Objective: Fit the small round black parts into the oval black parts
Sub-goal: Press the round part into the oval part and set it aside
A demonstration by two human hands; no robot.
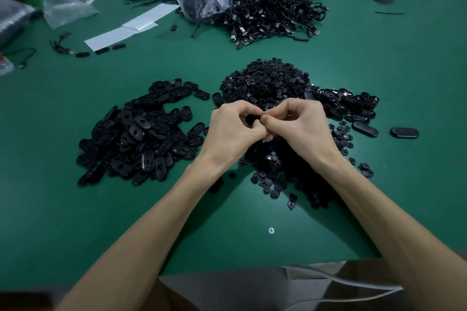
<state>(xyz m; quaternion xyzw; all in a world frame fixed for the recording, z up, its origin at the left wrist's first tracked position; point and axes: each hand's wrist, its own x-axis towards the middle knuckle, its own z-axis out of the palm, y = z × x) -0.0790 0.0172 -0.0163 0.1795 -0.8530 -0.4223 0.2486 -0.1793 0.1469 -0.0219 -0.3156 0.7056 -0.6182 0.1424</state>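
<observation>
Left hand point(231, 131) and right hand point(302, 125) met, fingers curled, pinching a part point(251, 118) mostly hidden between the fingertips; its shape was unclear.

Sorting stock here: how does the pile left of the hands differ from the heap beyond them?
The left pile holds oval slotted parts; the middle heap holds small round ones. The left pile spreads low; the middle heap mounds higher. Both are black, loose on the green table.

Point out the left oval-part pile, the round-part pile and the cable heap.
left oval-part pile point(136, 134): head view, heap's middle.
round-part pile point(265, 81): head view, far top.
cable heap point(275, 17): head view, centre.
</observation>
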